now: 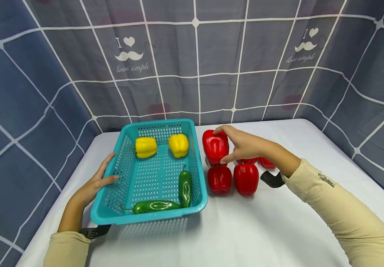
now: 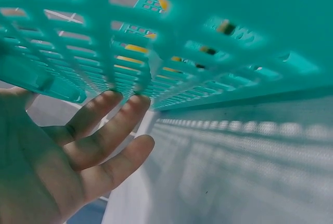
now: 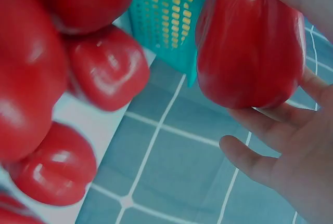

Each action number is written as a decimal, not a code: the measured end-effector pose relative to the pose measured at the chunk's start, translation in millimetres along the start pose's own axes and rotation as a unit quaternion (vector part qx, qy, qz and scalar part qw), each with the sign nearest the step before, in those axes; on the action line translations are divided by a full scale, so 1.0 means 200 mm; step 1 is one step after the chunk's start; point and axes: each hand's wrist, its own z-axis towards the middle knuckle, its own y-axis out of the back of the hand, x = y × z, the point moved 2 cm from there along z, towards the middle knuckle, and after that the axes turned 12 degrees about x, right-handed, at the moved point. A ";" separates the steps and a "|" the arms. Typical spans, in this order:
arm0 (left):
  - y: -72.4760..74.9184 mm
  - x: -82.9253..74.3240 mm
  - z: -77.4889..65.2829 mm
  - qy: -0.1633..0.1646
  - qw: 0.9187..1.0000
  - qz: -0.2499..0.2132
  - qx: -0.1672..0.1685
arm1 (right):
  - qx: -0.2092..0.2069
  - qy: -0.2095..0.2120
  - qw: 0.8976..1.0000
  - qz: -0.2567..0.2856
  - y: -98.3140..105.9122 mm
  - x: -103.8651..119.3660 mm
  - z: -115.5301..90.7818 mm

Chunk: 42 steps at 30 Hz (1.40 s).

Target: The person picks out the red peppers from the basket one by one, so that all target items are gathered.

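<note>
A red bell pepper (image 1: 214, 145) is gripped between the thumb and fingers of my right hand (image 1: 250, 144), above other red bell peppers. In the right wrist view, that pepper (image 3: 250, 47) hangs clear of the table beside the basket's wall. My left hand (image 1: 95, 181) holds the left side of a turquoise basket (image 1: 155, 178), thumb over the rim and fingers along the outside. The left wrist view shows these fingers (image 2: 112, 135) against the slotted wall. Inside the basket lie two yellow bell peppers (image 1: 178, 145) and two long green peppers (image 1: 185, 189).
Several red bell peppers (image 1: 246, 179) stand grouped on the white table (image 1: 232, 233), right of the basket; my right hand partly hides the back ones. A grey checked cloth (image 1: 218, 48) hangs behind the table and along both sides.
</note>
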 end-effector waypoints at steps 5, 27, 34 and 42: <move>-0.01 0.00 -0.01 0.001 1.000 -0.006 0.003 | -0.008 -0.011 1.000 0.015 0.00 -0.10 -0.10; 0.00 0.01 -0.02 0.009 1.000 0.000 -0.002 | -0.078 -0.043 0.994 0.063 -0.13 -0.45 -0.52; 0.00 -0.01 0.01 0.004 1.000 -0.004 0.003 | -0.090 -0.050 0.993 0.053 -0.16 -0.50 -0.62; 0.00 0.00 0.01 0.010 1.000 -0.009 0.001 | -0.091 -0.052 0.993 0.060 -0.25 -0.57 -0.66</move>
